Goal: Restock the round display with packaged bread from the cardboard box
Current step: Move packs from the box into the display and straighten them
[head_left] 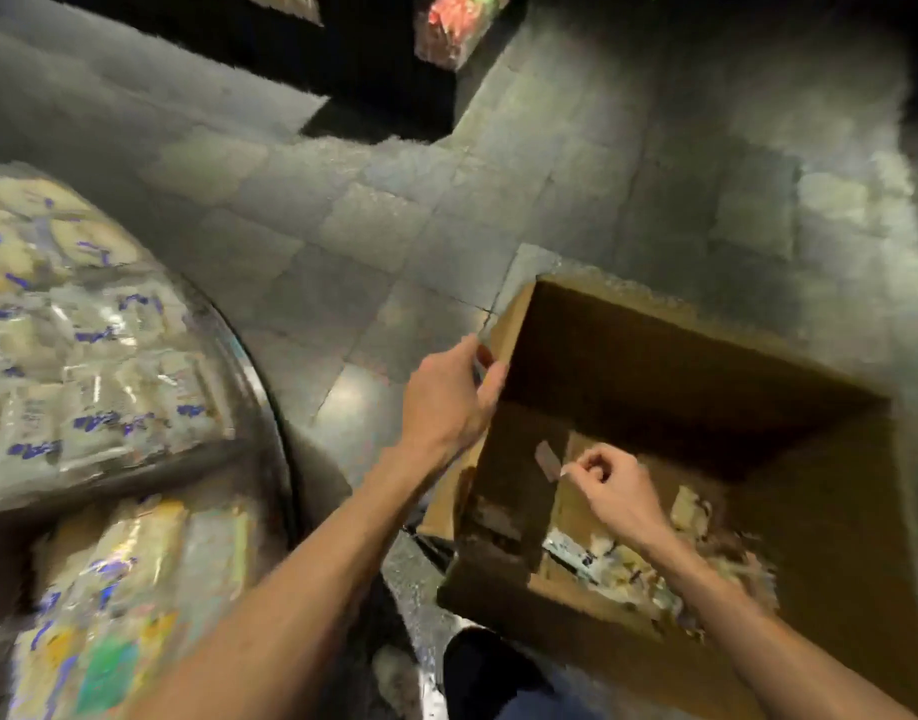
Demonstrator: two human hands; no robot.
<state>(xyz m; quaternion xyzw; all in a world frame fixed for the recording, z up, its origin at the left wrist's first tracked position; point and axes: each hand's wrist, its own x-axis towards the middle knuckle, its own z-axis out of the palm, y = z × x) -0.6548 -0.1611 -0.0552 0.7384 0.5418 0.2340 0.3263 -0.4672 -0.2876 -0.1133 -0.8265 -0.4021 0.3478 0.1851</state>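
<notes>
Cardboard box (706, 376) set open on tiled floor (374, 226), just right of round display (239, 407). Box side edge gripped by left hand (449, 397), fingers curled over it. Right hand (615, 488) held inside box, fingers curled; whether anything is pinched cannot be told. Few bread packs (597, 558) left at box bottom. Many packs (109, 366) stacked on display.

Brown cardboard box (654, 366), pale bread packs (98, 376) w/ blue print
</notes>
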